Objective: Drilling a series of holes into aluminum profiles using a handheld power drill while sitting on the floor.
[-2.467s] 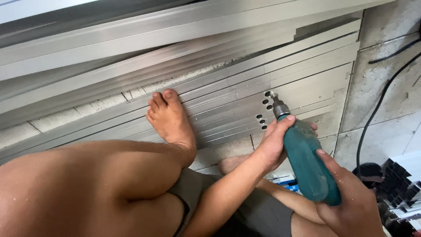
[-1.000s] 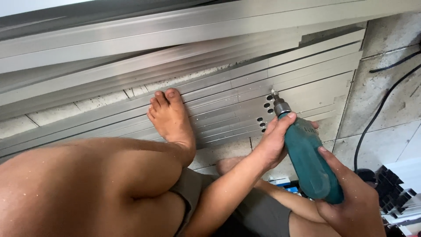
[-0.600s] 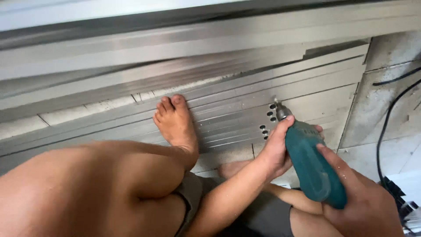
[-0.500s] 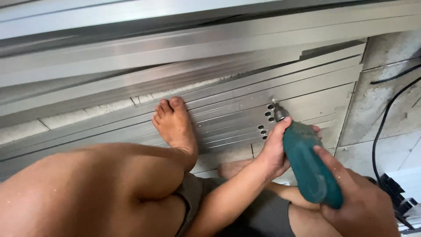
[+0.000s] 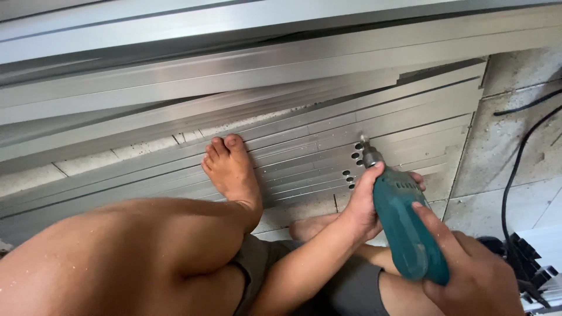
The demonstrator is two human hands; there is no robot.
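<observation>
A teal electric drill [image 5: 404, 225] points away from me, its bit tip touching a flat aluminium strip [image 5: 410, 126] beside a cluster of several round holes [image 5: 353, 167]. My left hand [image 5: 366, 199] wraps the drill's front, near the chuck. My right hand [image 5: 471, 269] grips the rear handle at the lower right. The strips lie side by side on the floor. My bare left foot [image 5: 231, 172] presses down on them, left of the holes.
Long aluminium profiles [image 5: 234, 64] are stacked across the top. A black cable [image 5: 515, 158] runs over the concrete floor [image 5: 515, 76] at the right. Dark ribbed profile ends [image 5: 533, 269] sit at the lower right corner. My bent knee fills the lower left.
The drill bit has shifted slightly up among the holes. Both hands keep their grip on the drill. The view has wobbled a little; my foot stays on the strips.
</observation>
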